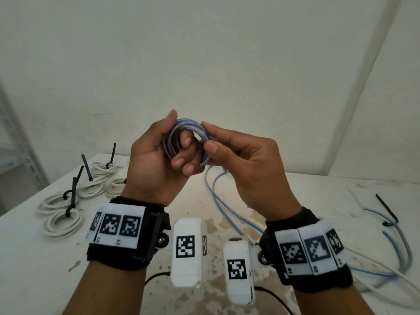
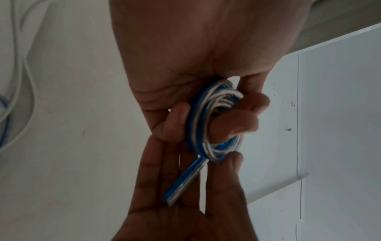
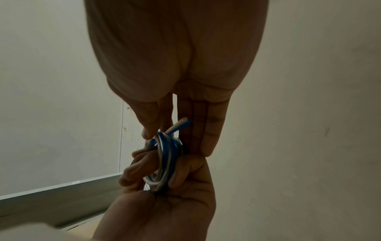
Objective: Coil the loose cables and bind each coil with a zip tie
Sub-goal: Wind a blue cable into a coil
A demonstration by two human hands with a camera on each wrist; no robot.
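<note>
My left hand (image 1: 156, 160) has its fingers curled through the blue-and-white cable coil (image 1: 187, 138), gripping it above the bench (image 1: 318, 192). My right hand (image 1: 245, 164) pinches the coil's rim. Tied white coils (image 1: 63, 219) sit off left.

table (image 1: 295, 189) centre bare | left: tied white coils (image 1: 61, 214) | right: loose blue-white cables (image 1: 386, 235), zip tie (image 1: 387, 209)

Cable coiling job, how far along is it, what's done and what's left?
Done: several white cable coils lie on the white table, the nearer ones clearly bound with black zip ties. In hand: the left hand grips a blue-and-white striped coil, not yet tied, while the right hand pinches its rim. Left: more blue-and-white cable, a grey cable, a spare black tie.
</note>
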